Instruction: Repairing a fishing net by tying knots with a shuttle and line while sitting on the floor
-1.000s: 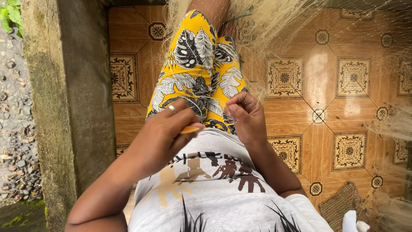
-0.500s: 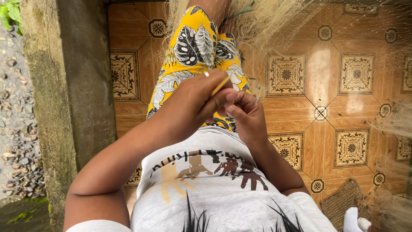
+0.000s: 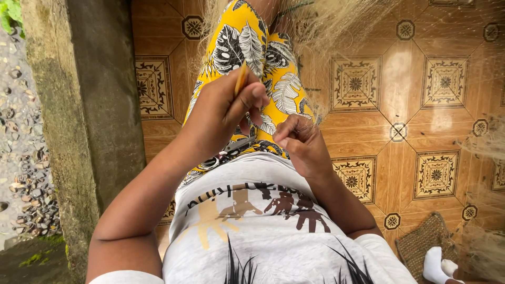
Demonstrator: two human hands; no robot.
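A slim yellow needle-like tool point(image 3: 241, 79) stands almost upright above the person's lap, pinched between thumb and fingers of the left hand point(image 3: 223, 113); only its upper end shows above the fingertips. The left hand is clenched round the tool and raised over the yellow leaf-print shorts point(image 3: 239, 44).

The right hand point(image 3: 301, 143) sits just beside it, lower and nearer the body, fingers curled inward in a tight pinch. What it grips is too fine to make out; strands of pale fishing net point(image 3: 336, 23) hang down toward both hands from the top edge of the view. The two hands are close but not touching.

A pair of metal scissors point(image 3: 229, 153) lies across the lap beneath the left hand, at the hem of the grey printed shirt point(image 3: 263, 231).

The net spreads thinly over the right half of the scene and gathers in a pale heap at the right edge of the floor. The floor point(image 3: 421, 110) is orange-brown patterned tile. A woven mat point(image 3: 423, 239) lies at its lower right corner, with a foot in a white sock point(image 3: 434, 265) resting on it. A weathered concrete post point(image 3: 84, 115) stands along the floor's left edge, with gravel point(image 3: 18, 131) beyond it.
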